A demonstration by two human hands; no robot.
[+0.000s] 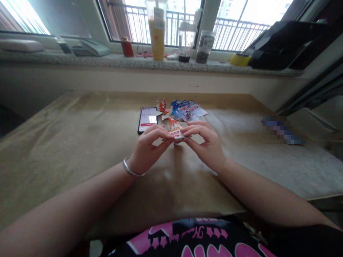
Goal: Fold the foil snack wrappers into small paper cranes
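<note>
Both hands meet over the middle of the table, pinching one small printed paper piece (pixel 175 134), white with red marks. My left hand (pixel 146 148), with a silver bangle at the wrist, grips its left edge between thumb and fingers. On the opposite edge, my right hand (pixel 209 144) holds it the same way. An orange printed part (pixel 175 124) shows just behind the piece; whether the two are joined I cannot tell. Beyond my left fingers lies a phone (pixel 144 117) with its screen lit. Orange and white paper scraps (pixel 162 106) and blue printed sheets (pixel 187 110) lie farther back.
A pixelated blue strip (pixel 282 131) lies on the table (pixel 80 150) at the right. Along the windowsill (pixel 102 62) stand a red container (pixel 127 47), a tall yellow-filled container (pixel 157 41), clear cups, yellow tape (pixel 240 59) and a black bag (pixel 281 44).
</note>
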